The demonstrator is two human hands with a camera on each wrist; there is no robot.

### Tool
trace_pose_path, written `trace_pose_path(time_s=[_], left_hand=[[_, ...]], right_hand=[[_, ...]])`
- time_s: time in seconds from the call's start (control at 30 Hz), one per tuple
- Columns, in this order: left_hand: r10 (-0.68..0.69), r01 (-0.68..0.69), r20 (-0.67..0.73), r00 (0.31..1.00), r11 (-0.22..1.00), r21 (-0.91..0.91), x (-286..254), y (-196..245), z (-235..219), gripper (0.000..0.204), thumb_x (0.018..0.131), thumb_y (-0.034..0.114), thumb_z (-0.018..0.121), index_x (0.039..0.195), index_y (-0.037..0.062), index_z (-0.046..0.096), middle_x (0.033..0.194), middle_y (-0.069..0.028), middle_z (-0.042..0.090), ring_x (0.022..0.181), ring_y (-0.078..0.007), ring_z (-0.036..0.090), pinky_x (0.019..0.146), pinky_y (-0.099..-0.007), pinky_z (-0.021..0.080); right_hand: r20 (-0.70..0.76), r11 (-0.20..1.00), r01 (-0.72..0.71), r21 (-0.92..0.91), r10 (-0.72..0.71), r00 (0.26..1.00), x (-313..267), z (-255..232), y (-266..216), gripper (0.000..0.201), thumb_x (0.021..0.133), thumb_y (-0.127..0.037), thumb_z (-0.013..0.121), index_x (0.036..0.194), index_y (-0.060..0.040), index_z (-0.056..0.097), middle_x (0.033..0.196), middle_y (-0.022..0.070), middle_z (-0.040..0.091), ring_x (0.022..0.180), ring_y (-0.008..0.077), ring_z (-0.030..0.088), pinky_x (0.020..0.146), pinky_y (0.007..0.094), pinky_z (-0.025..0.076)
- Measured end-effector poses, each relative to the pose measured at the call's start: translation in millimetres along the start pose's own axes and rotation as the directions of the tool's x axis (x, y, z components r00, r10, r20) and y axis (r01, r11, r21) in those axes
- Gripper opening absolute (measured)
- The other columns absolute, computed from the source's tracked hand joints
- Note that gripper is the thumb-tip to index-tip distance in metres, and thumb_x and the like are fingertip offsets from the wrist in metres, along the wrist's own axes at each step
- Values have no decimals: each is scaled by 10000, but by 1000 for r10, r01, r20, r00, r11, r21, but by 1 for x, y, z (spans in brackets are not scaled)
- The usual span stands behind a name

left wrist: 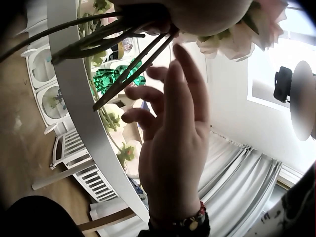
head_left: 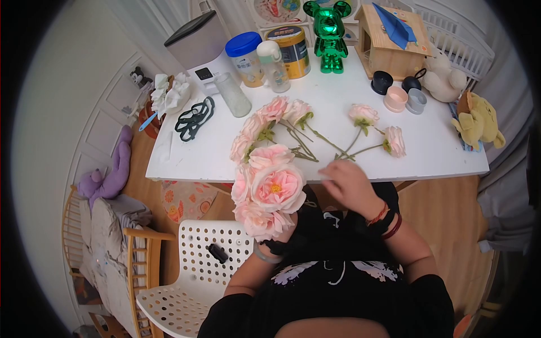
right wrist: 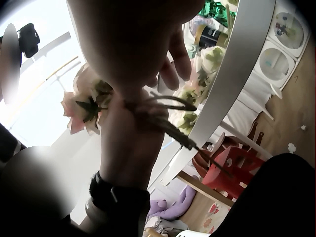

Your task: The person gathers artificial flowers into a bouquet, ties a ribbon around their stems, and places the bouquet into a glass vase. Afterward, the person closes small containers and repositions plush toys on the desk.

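Observation:
A bunch of pale pink artificial-looking roses (head_left: 277,188) is in my left hand (right wrist: 132,138), raised in front of the table's near edge. The fingers wrap its green stems (left wrist: 91,44); in the head view the blooms hide most of that hand. My right hand (head_left: 350,183) is beside the bunch at the table edge, fingers loosely spread and holding nothing. In the left wrist view its fingertips come close to the stems. On the table lie more pink roses (head_left: 274,108), with two single stems, one rose (head_left: 363,114) and another rose (head_left: 395,142), to the right.
Across the white table (head_left: 332,96) stand a glass vase (head_left: 233,96), a bottle (head_left: 274,67), cans, a green bear figure (head_left: 329,36) and a wooden house (head_left: 391,42). Small cups (head_left: 396,99) sit at the right, dark green ribbon (head_left: 195,118) at the left. A white chair (head_left: 197,270) is beside me.

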State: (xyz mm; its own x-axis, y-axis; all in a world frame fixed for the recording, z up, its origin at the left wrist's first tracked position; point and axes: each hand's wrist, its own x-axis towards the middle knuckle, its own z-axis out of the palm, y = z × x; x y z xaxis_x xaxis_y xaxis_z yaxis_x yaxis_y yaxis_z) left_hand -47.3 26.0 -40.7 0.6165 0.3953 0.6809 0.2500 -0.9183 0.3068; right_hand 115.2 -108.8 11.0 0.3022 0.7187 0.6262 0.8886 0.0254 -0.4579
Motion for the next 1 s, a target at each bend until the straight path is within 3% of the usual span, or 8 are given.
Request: trace_pose_path(time_s=[0.3,0.47,0.6,0.7,0.8,0.9,0.97,1.0], left_hand=[[52,-52,-8,999,996,-71,-3,-4,0,214,817,-2,523,976,63,650,904,-102,657,901,-255,620,773,-348,479],[-128,295,336,933,808,-511,9,6,-9,173,802,-59,438,794,42,578,748,-50,598,746,-182,585,696,-297,462],[-44,108,202,978,944,-312,-19,-19,16,178,783,-77,432,783,42,565,722,-41,576,707,-176,565,663,-300,457],[-92,273,319,943,760,-590,11,8,-11,181,769,-91,444,782,45,563,719,-36,577,707,-171,563,649,-300,461],[-47,281,377,925,751,-597,5,2,-6,183,812,-78,470,831,52,597,774,-41,603,759,-182,592,673,-303,481],[-126,139,61,990,848,-511,-18,-7,12,147,850,-18,533,939,61,620,854,-53,628,833,-202,618,719,-300,497],[-169,243,175,970,705,-666,-28,-14,13,589,909,229,566,1381,69,252,1371,-116,384,1235,-226,424,1059,-385,342],[-169,243,175,970,704,-667,-40,-21,23,589,909,229,566,1381,69,252,1371,-116,384,1235,-226,424,1059,-385,342]], right_hand=[[3,946,-217,-239,225,974,37,11,57,131,742,-104,658,833,-21,612,831,129,558,834,312,553,721,398,464],[123,912,-259,-319,311,942,44,26,70,128,743,-98,637,838,-14,624,811,148,561,794,333,569,702,412,461],[80,891,-229,-393,281,956,46,34,82,63,733,-71,606,766,-18,612,756,146,572,726,334,577,662,416,472],[48,883,-215,-417,258,965,48,26,79,59,737,-57,565,720,-17,606,734,150,580,710,323,592,648,409,484],[-23,898,-234,-373,243,970,47,10,75,79,741,-53,547,698,-15,602,730,154,585,703,309,602,636,404,486],[-114,914,-304,-268,284,952,42,-9,68,45,740,-48,580,728,-13,606,736,146,585,691,298,596,616,397,473],[-156,910,-358,-207,331,931,37,-19,61,32,740,-43,600,746,-13,608,741,142,586,683,291,592,603,391,465],[-204,916,-379,-131,349,914,35,-23,58,32,748,-33,611,771,-11,608,736,125,582,666,265,586,589,364,463]])
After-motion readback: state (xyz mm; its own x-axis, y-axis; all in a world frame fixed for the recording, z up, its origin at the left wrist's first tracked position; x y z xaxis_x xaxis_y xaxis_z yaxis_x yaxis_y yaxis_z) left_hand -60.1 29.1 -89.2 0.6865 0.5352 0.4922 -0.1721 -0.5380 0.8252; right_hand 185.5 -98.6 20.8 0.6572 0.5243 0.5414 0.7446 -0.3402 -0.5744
